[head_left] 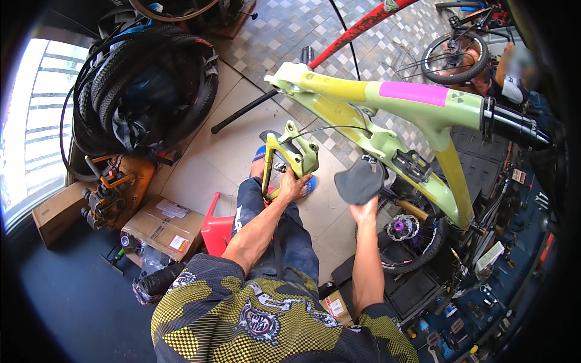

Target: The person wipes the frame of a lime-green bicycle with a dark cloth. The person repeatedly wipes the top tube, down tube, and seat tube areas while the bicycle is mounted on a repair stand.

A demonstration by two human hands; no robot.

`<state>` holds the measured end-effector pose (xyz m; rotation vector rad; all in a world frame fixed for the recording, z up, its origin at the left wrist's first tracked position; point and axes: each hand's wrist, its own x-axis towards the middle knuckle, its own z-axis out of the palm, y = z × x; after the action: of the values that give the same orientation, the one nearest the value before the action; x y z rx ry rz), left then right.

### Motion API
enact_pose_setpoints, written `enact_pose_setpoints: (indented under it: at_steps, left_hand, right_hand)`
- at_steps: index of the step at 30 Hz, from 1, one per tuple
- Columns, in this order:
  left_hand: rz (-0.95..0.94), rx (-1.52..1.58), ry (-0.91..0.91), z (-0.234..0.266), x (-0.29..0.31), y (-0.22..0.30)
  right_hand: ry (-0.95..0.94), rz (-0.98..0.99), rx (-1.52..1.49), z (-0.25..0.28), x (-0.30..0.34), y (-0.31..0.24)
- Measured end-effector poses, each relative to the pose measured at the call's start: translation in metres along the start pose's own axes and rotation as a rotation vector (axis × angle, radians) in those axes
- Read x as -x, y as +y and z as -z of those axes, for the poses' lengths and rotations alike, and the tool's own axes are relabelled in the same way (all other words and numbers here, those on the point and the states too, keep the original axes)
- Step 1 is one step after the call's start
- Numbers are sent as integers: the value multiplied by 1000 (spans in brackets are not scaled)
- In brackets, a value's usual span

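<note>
My left hand [292,185] is closed around the lower part of a yellow-green bicycle rear triangle [307,161], held over my legs. A thin black cable runs from it to the main frame. My right hand [365,210] grips a dark grey cloth [359,183], which covers most of its fingers. Just beyond the cloth is the pale green and yellow bicycle frame [345,86], with a magenta patch on its top tube. A black pedal [413,164] shows against its lower tube, and a shiny dark tube [519,124] extends from its head end.
Tyres [124,91] are heaped at the far left. Below them stand an orange machine [130,181], a cardboard box [163,227] and a red stool [216,230]. A wheel [417,236] leans right of my right arm, beside scattered tools [484,296]. Another person [511,75] sits at far right near a bike.
</note>
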<state>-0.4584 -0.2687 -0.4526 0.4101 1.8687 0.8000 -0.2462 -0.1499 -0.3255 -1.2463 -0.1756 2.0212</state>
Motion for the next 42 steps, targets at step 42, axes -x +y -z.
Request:
enact_pose_setpoints:
  at_steps: [42]
  left_hand:
    - [-55, -139, 37, 48, 66, 53]
  right_hand:
    - [-278, 800, 1919, -158, -43, 81]
